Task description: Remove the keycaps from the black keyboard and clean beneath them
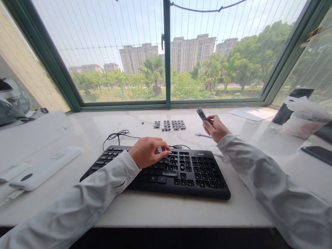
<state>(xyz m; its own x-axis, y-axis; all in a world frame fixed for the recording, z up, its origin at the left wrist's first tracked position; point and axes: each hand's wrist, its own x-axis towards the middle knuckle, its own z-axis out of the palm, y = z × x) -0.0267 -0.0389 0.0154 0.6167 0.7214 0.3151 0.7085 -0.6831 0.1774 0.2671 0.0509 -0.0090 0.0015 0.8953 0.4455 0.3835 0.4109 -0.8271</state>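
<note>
A black keyboard [145,185] lies on the white marble-patterned counter; on its right part many keycaps are off and the bare sockets show. My left hand [149,150] rests over its upper middle, thumb and index finger pinched together at the edge of the bare sockets. Whatever sits between those fingertips is too small to make out. Raised above the counter to the right, my right hand [216,128] grips a small dark grey handheld tool [201,114], its narrow end pointing up and left. Loose keycaps [178,125] stand in neat groups behind the keyboard.
A single keycap [142,123] lies left of the groups. A blue-and-white stick [203,135] is near my right hand. The keyboard's black cable [116,135] loops behind it. White devices [46,169] lie left; a phone [317,154] and a plastic-wrapped tub [304,121] are right.
</note>
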